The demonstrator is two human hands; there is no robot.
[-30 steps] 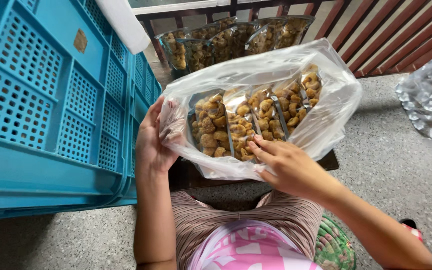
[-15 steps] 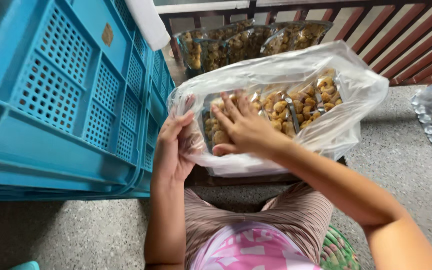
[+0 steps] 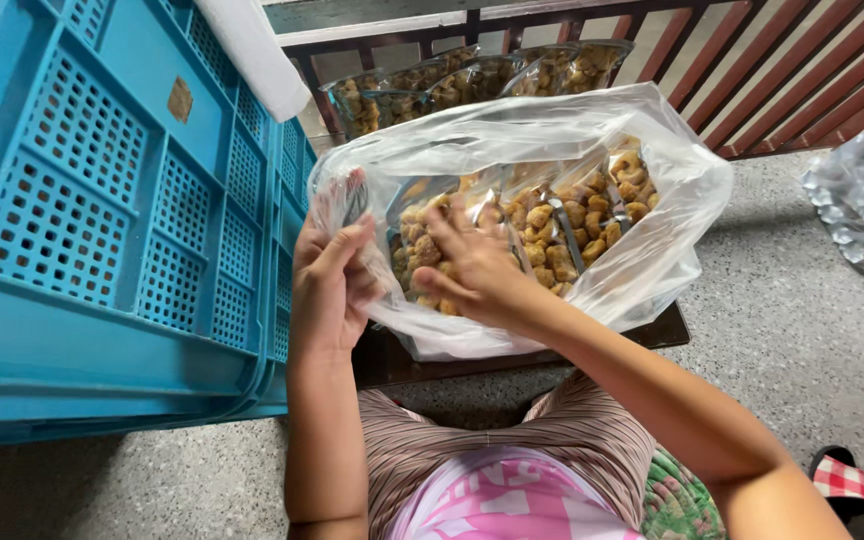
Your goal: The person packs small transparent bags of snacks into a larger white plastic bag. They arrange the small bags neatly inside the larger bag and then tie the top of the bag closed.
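One large clear plastic bag (image 3: 652, 250) holds about four small clear packets of brown fried snacks (image 3: 592, 215); one blue perforated plastic crate (image 3: 102, 230) stands left.

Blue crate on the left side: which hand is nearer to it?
Left. The left hand grips the clear bag's edge right beside the blue crate; the right hand is inside the bag's mouth, farther away.

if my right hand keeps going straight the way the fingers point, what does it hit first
Probably the small packets of brown fried snacks inside the big clear plastic bag. The right hand already reaches into the bag's mouth, fingers aimed up and away. Depth is unclear, so it may already touch the nearest packet.
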